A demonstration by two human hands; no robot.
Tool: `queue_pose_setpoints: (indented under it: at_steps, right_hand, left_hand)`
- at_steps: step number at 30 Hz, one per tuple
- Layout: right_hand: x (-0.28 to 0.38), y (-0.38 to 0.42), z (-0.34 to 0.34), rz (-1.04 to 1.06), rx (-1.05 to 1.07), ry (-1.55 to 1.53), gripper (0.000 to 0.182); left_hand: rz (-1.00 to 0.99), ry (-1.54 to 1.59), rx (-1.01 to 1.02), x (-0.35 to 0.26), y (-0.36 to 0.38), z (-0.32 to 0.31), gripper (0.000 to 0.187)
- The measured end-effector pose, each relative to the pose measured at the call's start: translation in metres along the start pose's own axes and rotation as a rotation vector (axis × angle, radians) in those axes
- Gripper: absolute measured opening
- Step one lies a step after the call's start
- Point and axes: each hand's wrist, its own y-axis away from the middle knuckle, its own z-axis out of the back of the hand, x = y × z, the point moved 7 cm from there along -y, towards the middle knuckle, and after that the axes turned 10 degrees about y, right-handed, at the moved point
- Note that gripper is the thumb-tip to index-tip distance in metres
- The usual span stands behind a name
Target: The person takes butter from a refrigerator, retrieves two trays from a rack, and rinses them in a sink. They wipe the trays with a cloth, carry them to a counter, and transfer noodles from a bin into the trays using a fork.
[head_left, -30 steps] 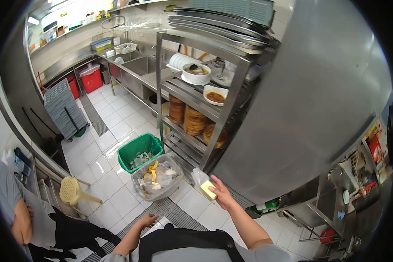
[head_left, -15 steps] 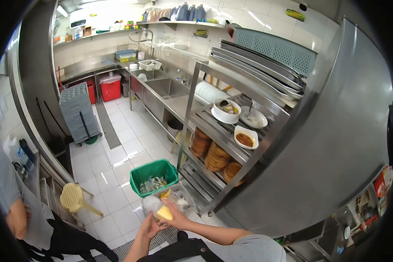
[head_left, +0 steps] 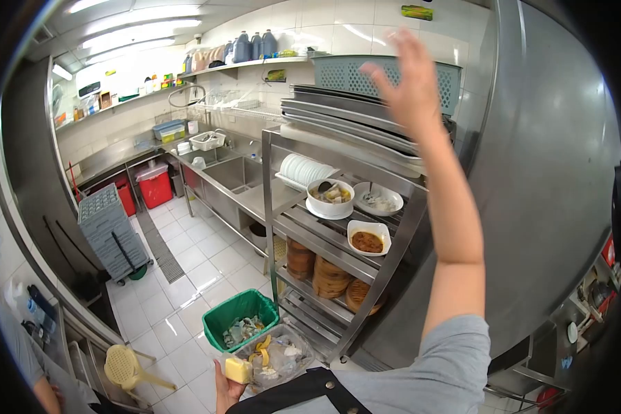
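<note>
At the bottom of the view my left hand [head_left: 226, 388] is closed around a pale yellow rectangular block [head_left: 239, 370]. The block overlaps the near left corner of a clear plastic bin [head_left: 310, 346] with crumpled waste and a yellow peel-like scrap inside. My right hand [head_left: 412, 86] is raised high on the right, fingers spread, holding nothing. It overlaps the teal perforated basket [head_left: 352, 70] and the stacked metal trays [head_left: 352, 112] on top of the steel rack. Behind the clear bin stands a green bin [head_left: 255, 301] containing loose waste.
The steel rack [head_left: 270, 207] carries a white bowl of food [head_left: 331, 208], a sauce dish [head_left: 388, 238], white plates [head_left: 298, 169] and bamboo steamers [head_left: 328, 281]. A large steel cabinet [head_left: 538, 186] stands right, a yellow stool [head_left: 123, 366] left. Another person [head_left: 38, 372] is at lower left.
My right hand has left the yellow block and risen to the top of the rack, opening. The block stays in my left hand, slightly lower and further left. The view has tilted up.
</note>
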Motion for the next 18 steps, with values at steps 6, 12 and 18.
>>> queue_pose_setpoints:
  at_steps: [6, 12, 18]
  right_hand:
    - [-0.142, -0.021, -0.071, -0.004, 0.449, 0.585, 0.059]
    - [-0.148, -0.009, -0.089, 0.118, 0.394, 0.6, 0.067]
    - [-0.145, -0.03, -0.084, 0.1, 0.323, 0.623, 0.071]
  left_hand:
    - [-0.091, -0.012, -0.009, -0.009, -0.021, -0.026, 0.083]
    - [-0.191, -0.078, 0.078, -0.051, -0.043, -0.072, 0.08]
    - [-0.221, -0.167, 0.092, -0.073, -0.055, -0.087, 0.072]
